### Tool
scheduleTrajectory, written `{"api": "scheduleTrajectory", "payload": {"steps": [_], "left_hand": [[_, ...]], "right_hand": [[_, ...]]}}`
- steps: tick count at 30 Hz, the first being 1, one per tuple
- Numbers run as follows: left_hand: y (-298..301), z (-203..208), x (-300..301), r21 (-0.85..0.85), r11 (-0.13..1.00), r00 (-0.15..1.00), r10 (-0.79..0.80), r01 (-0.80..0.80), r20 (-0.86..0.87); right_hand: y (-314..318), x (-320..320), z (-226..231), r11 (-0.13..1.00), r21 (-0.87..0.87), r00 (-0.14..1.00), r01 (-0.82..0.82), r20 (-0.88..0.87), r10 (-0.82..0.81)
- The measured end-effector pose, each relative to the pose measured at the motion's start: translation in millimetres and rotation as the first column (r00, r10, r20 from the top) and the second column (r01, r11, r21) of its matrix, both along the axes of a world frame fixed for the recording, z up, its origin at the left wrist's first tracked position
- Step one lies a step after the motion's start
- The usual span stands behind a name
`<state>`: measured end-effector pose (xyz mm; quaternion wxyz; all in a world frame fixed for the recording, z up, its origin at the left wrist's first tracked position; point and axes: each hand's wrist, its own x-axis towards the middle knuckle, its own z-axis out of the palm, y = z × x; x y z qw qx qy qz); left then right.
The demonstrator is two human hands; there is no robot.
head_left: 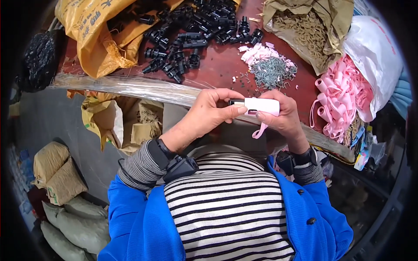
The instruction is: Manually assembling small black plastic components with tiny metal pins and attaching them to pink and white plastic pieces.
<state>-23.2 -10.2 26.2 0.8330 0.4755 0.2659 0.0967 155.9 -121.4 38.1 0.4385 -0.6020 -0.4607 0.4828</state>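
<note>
Both my hands meet just over the table's near edge around a pale pink-white plastic casing. My right hand is closed round its right end. At its left end a black plastic part sticks out, pinched by the thumb and fingers of my left hand. How far the black part reaches into the casing is hidden. Below the casing dangles a short pink strap. Just beyond my hands lie a heap of small grey screws and small pink pieces on the red table.
Black plastic parts are piled at the back beside a yellow woven sack. A brown paper sack holds tan ring-like pieces. Pink strapped casings spill from a white plastic bag at right. Full sacks stand on the left floor.
</note>
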Motion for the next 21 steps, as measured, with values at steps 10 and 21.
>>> {"api": "scheduleTrajectory", "payload": {"steps": [10, 21], "left_hand": [[-1, 4, 2, 0.026, 1.0, 1.0, 0.015, -0.015, 0.0], [4, 2, 10, -0.144, 0.989, 0.994, 0.016, -0.032, -0.112]], "right_hand": [[-9, -2, -3, 0.98, -0.061, 0.937, 0.191, -0.285, -0.201], [-5, -28, -11, 0.946, -0.104, 0.92, 0.308, -0.223, -0.324]]}}
